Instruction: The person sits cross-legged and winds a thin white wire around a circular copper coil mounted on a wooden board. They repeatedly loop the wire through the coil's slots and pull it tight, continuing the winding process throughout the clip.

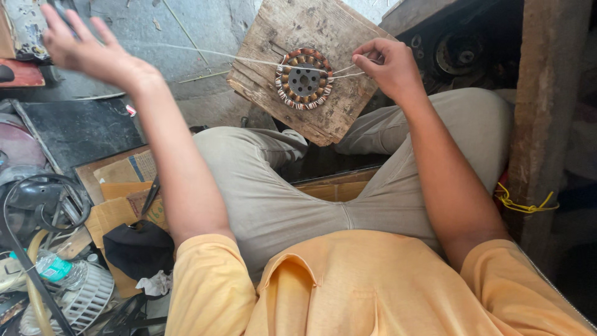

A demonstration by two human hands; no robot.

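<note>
On the wooden board (298, 68) lies the stator (304, 79); right hand (388, 65) pinches thin cord (249, 60) beside it, left hand (84, 46) pulls it taut, fingers spread (limp, likely snappable; stator rigid, probably heavy).

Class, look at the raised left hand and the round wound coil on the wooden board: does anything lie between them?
Only the thin pale string, stretched from the left hand to the coil. The right hand pinches strands on the coil's other side, over the wooden board.
</note>
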